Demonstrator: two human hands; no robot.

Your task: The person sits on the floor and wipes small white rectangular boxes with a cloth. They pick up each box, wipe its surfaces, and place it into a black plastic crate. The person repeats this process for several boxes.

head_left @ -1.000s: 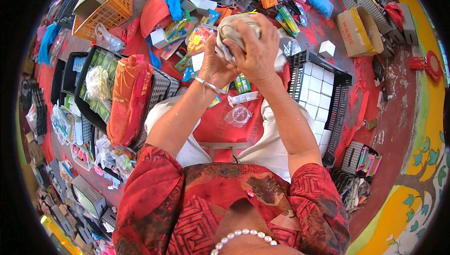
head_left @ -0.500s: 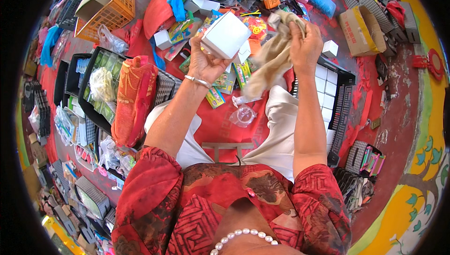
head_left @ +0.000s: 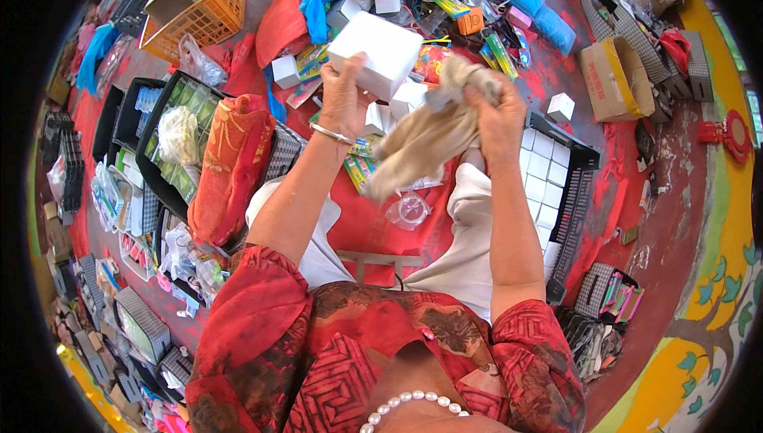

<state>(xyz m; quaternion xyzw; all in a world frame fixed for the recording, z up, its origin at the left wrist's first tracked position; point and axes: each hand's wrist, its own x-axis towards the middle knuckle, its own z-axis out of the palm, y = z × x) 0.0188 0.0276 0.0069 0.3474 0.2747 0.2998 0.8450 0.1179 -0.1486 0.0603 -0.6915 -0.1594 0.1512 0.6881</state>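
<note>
My left hand (head_left: 343, 97) holds a plain white box (head_left: 376, 53) up above the cluttered red floor. My right hand (head_left: 494, 111) grips a crumpled beige cloth (head_left: 421, 143), which hangs down to the left between my two hands. The cloth is apart from the box now. A silver bangle sits on my left wrist. Below my hands lie small white boxes (head_left: 407, 99) and colourful packets.
A black crate (head_left: 559, 186) filled with white boxes stands at the right. An orange basket (head_left: 208, 11) is at the far left, a brown carton (head_left: 610, 77) at the far right. Red cloth (head_left: 230, 166) drapes over black trays at the left. Several packets litter the floor ahead.
The cloth was wrapped around the box with both hands on it. Now my hands have drawn apart: the left keeps the bare box, the right pulls the cloth away.
</note>
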